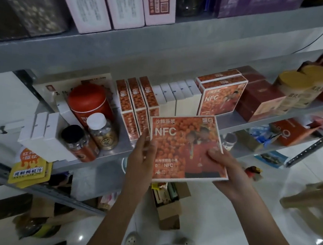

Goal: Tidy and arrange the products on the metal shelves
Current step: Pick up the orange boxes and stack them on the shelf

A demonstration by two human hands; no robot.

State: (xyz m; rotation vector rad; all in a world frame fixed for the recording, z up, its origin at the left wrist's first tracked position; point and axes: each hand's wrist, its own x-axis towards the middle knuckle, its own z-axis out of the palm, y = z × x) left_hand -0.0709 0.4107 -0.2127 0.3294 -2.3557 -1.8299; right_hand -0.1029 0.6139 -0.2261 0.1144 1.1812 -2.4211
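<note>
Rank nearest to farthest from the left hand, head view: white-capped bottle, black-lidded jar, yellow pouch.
1. white-capped bottle, on the shelf just left of the left hand
2. black-lidded jar, further left
3. yellow pouch, far left, below the shelf front

Dim, cool ambient light; small glare spots on floor tiles (81, 237); wide-angle bowing of shelves (162, 46) toward frame edges; right-edge jars (293, 87) blurred
</note>
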